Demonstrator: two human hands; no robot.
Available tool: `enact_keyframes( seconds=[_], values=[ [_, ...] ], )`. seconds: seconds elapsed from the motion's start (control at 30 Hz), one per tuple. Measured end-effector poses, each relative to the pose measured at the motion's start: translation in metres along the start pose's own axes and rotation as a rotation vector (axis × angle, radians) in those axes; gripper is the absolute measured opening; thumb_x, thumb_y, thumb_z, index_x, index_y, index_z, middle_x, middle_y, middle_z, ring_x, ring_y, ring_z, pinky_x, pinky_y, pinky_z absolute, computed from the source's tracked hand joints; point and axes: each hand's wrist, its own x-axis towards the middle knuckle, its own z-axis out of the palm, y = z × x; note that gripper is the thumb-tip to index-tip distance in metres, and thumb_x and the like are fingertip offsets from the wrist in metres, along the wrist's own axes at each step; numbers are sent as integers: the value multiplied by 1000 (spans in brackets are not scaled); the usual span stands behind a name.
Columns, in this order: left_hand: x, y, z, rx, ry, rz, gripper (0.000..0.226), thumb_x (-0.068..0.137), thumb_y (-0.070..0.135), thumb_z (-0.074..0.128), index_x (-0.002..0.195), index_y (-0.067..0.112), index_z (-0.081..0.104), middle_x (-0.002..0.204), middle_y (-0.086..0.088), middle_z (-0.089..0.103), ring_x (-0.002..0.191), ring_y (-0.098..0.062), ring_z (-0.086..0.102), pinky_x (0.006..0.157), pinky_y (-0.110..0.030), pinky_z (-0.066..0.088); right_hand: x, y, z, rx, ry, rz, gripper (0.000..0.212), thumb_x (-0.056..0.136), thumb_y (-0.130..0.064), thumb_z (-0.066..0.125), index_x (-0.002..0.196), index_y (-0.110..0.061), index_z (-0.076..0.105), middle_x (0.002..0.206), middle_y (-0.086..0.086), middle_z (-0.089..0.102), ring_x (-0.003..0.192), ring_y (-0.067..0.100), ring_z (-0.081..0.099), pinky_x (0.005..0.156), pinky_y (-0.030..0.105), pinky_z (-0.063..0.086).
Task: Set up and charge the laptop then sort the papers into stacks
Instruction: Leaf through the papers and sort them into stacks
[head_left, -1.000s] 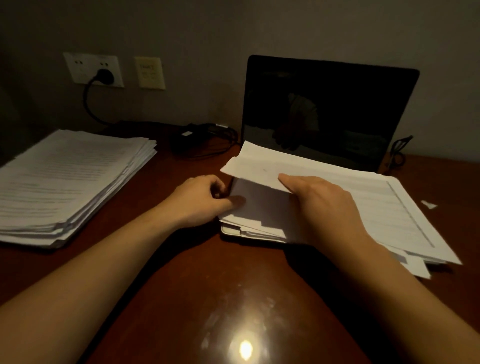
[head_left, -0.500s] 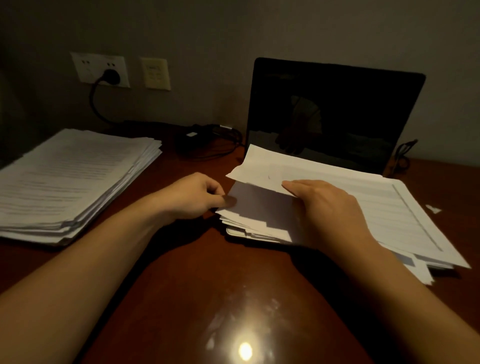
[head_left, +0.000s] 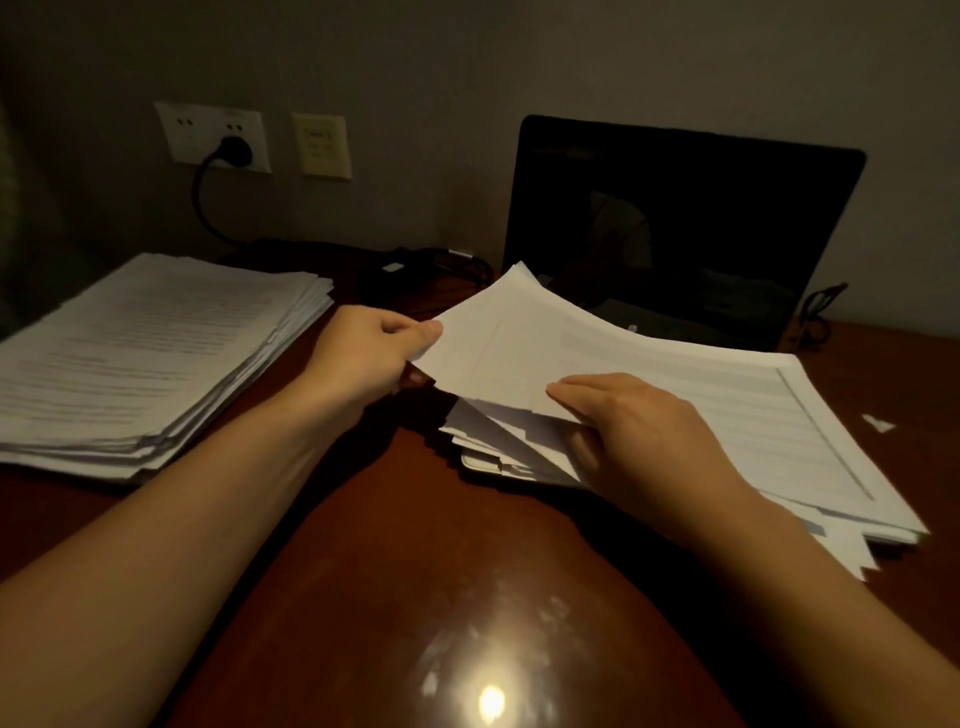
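Pinching top sheet (head_left: 519, 348) corner: left hand (head_left: 363, 353)

**Top sheet (head_left: 519, 343) up by one corner**

Right in front of the dark laptop (head_left: 701, 223), the left hand (head_left: 363, 353) pinches the sheet's raised corner. The right hand (head_left: 639, 431) pinches its near edge, thumb tucked underneath. Loose papers (head_left: 810, 467) cover the laptop's base. Well left of the laptop sits a tidy stack (head_left: 145, 353).

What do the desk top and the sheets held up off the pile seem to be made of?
The desk looks like reddish-brown wood or veneer under glossy varnish: a light glares off it. The lifted sheets look like thin matte white paper: they curve where the left hand pinches their corner, and faint printed lines show.
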Motion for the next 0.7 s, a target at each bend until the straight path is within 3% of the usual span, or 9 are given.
enact_keyframes(
  seconds=[0.1,0.2,0.27,0.37,0.43,0.5,0.6,0.7],
  values=[
    [-1,-1,8,-89,11,-39,28,98,37,64,91,12,75,81,-5,74,53,-6,63,47,-19,47,2,-4,4,-8,-6,-25,40,102,-41,38,136,-28,54,135,-6,57,121,18,50,96,33,47],
    [-3,0,17,-253,-1,-89,27,103,32,57,93,9,67,85,-6,71,72,-15,69,52,-21,51,0,-7,7,-37,-32,-6,61,94,-69,28,141,-34,45,139,-4,49,122,18,44,94,33,44],
    [-6,4,23,-313,-11,-130,24,105,30,52,98,11,63,92,-7,71,82,-18,71,56,-24,56,-1,-7,7,-76,-65,20,68,88,-77,28,141,-36,43,135,-3,46,118,17,44,91,31,45],
    [-13,15,26,-585,-83,-219,30,107,31,48,112,6,63,103,-13,72,85,-20,74,64,-33,62,0,-3,3,-67,-31,38,43,97,-56,35,126,-30,54,110,0,52,100,18,48,75,32,44],
    [-18,21,23,-755,-265,-254,46,103,46,48,120,6,64,111,-18,73,95,-29,75,74,-41,62,1,-2,1,-37,16,54,31,100,-43,33,106,-27,58,89,-3,48,87,18,50,65,33,39],
    [-25,24,23,-679,-442,-238,58,93,57,53,130,13,60,120,-18,71,108,-34,71,88,-48,59,2,-2,1,27,59,83,26,101,-38,35,97,-26,58,83,-4,49,78,19,50,62,33,36],
    [-42,29,37,-548,-572,-168,48,84,41,66,125,17,59,120,-13,72,111,-33,69,97,-49,56,3,-2,6,225,177,72,28,101,-34,39,96,-23,65,87,0,63,78,21,57,65,37,46],
    [-53,29,51,-549,-560,-126,25,92,16,67,117,12,62,111,-12,75,102,-29,73,90,-45,60,2,-6,10,490,136,-40,33,96,-34,35,92,-20,64,88,2,67,78,19,60,69,41,48]
  ],
)
